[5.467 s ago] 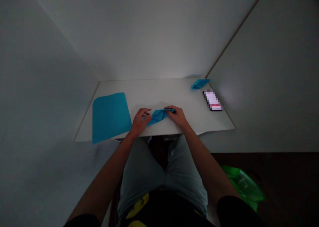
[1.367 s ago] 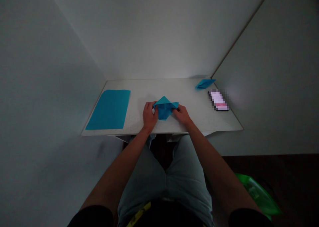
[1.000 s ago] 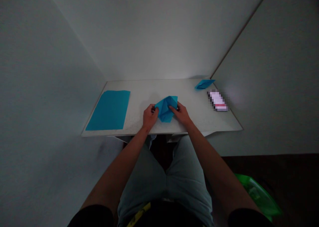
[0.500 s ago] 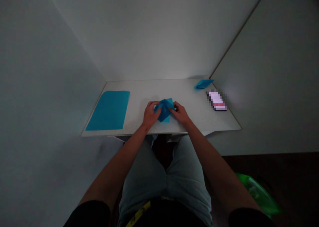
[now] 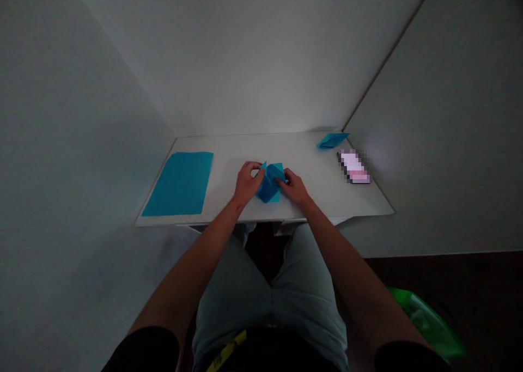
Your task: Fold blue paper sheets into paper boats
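A partly folded sheet of blue paper (image 5: pixel 268 188) lies over the near middle of the white table, its flaps raised and overlapping. My left hand (image 5: pixel 248 182) is closed on its left side, thumb and fingers pinching a flap that stands up. On the opposite side, my right hand (image 5: pixel 293 186) grips the right edge between thumb and fingers. Lighter blue parts of the paper show behind and below the darker folds. Some of the folds are hidden by my fingers.
Flat blue paper (image 5: pixel 180 184) lies at the table's left. A folded blue paper piece (image 5: pixel 332 140) rests in the back right corner, with a phone (image 5: pixel 354 166) in front of it. Walls enclose the white table (image 5: pixel 229 148). A green bag (image 5: pixel 427 320) is on the floor at right.
My left hand has pulled the left flap up, so it now stands as a point near the thumb. My right hand keeps its hold. The view has shifted slightly.
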`<state>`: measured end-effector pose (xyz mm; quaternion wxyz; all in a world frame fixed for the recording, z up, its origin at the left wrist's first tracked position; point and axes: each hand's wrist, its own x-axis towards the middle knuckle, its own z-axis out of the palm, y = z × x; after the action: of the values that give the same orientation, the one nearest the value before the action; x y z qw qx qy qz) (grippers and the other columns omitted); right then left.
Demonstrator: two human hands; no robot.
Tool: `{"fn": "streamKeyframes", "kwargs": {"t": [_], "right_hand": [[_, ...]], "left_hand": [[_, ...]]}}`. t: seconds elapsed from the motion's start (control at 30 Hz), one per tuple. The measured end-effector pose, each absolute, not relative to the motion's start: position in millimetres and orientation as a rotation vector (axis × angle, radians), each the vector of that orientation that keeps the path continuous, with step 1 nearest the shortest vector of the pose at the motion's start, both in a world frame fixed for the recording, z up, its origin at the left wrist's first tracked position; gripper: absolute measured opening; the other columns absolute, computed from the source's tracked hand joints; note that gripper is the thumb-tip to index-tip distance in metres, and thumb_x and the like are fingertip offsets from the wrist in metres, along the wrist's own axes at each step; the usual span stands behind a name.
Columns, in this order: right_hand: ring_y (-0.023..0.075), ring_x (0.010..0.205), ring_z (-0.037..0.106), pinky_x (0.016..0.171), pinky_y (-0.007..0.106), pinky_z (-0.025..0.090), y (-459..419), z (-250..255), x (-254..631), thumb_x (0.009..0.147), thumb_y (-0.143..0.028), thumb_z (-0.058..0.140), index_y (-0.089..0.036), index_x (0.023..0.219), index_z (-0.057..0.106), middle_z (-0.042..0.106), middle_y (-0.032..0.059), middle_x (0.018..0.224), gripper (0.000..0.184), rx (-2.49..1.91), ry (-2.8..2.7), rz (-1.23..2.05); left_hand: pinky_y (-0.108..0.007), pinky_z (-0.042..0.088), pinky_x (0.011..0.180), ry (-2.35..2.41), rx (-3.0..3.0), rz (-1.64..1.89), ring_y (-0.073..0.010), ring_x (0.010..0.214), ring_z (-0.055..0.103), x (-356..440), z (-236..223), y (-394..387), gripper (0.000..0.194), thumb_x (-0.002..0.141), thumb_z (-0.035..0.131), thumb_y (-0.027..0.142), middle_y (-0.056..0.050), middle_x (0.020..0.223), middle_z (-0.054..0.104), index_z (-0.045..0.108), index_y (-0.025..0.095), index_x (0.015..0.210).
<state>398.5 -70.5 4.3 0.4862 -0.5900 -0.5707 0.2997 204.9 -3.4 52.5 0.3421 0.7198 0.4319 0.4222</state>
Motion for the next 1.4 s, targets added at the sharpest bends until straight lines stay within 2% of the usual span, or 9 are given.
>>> {"fn": "streamKeyframes", "kwargs": {"t": [0.13,0.2,0.43,0.63,0.77,0.9,1.07,1.27,1.4], "right_hand": [[0.0233,0.081,0.066,0.074,0.036,0.053,-70,0,402,0.093,-0.059,0.067,-0.025,0.104,0.064,0.074,0.0033,0.092,0.036,-1.409,-1.369,0.679],[0.0248,0.086,0.068,0.079,0.039,0.056,-69,-3,403,0.095,-0.060,0.067,-0.026,0.108,0.064,0.074,0.0046,0.096,0.037,-1.369,-1.331,0.672],[0.0283,0.104,0.073,0.094,0.046,0.062,-62,-9,404,0.089,-0.069,0.075,-0.030,0.124,0.059,0.076,0.0083,0.122,0.056,-1.140,-1.101,0.782],[0.0226,0.073,0.071,0.065,0.036,0.062,-65,-6,406,0.081,-0.075,0.081,-0.031,0.105,0.051,0.076,0.0001,0.089,0.059,-1.190,-0.996,0.907],[0.0194,0.065,0.066,0.057,0.032,0.056,-69,-2,406,0.078,-0.075,0.084,-0.030,0.102,0.051,0.072,-0.0032,0.080,0.060,-1.209,-0.985,0.926],[0.0166,0.056,0.059,0.051,0.028,0.049,-70,1,409,0.077,-0.075,0.085,-0.030,0.101,0.050,0.069,-0.0060,0.071,0.062,-1.227,-0.934,0.901],[0.0164,0.054,0.057,0.048,0.027,0.046,-68,-1,410,0.070,-0.077,0.087,-0.031,0.101,0.048,0.069,-0.0065,0.071,0.068,-1.257,-0.912,0.898],[0.0155,0.055,0.054,0.048,0.027,0.041,-65,-6,410,0.073,-0.073,0.087,-0.030,0.103,0.051,0.066,-0.0060,0.071,0.063,-1.294,-0.932,0.852],[0.0158,0.064,0.056,0.056,0.028,0.046,-62,-8,414,0.073,-0.059,0.090,-0.030,0.110,0.054,0.061,-0.0065,0.077,0.059,-1.272,-0.953,0.711]], "left_hand": [[-0.030,0.056,0.081,1.184,1.644,1.100,-0.0175,0.082,0.066,196,64,11,0.014,0.101,0.056,0.029,-0.001,0.084,0.067,0.061,0.022,0.090],[-0.028,0.053,0.077,1.250,1.598,1.149,-0.0166,0.080,0.063,188,68,21,0.016,0.102,0.052,0.025,0.000,0.082,0.064,0.059,0.022,0.088],[-0.035,0.053,0.090,1.571,1.427,1.135,-0.0242,0.099,0.068,157,60,44,0.013,0.104,0.051,0.030,-0.006,0.099,0.070,0.059,0.023,0.097],[-0.040,0.053,0.102,1.694,1.506,1.200,-0.0285,0.111,0.070,141,46,47,0.012,0.108,0.048,0.033,-0.012,0.108,0.071,0.054,0.023,0.104],[-0.041,0.054,0.099,1.680,1.728,1.170,-0.0282,0.106,0.072,136,46,45,0.019,0.111,0.044,0.036,-0.013,0.109,0.073,0.056,0.021,0.113],[-0.038,0.054,0.095,1.666,1.901,0.999,-0.0262,0.102,0.073,130,56,55,0.020,0.110,0.047,0.035,-0.012,0.108,0.075,0.060,0.021,0.112],[-0.039,0.053,0.093,1.708,2.115,0.702,-0.0289,0.104,0.071,108,78,81,0.023,0.108,0.052,0.039,-0.012,0.108,0.077,0.067,0.023,0.109],[-0.048,0.047,0.111,1.758,2.433,0.831,-0.0353,0.134,0.057,110,87,43,0.042,0.106,0.052,0.040,-0.021,0.143,0.063,0.061,0.016,0.139],[-0.055,0.039,0.121,1.552,2.586,0.537,-0.0383,0.142,0.051,143,56,-24,0.057,0.110,0.042,0.054,-0.019,0.154,0.058,0.058,0.019,0.153]]}}
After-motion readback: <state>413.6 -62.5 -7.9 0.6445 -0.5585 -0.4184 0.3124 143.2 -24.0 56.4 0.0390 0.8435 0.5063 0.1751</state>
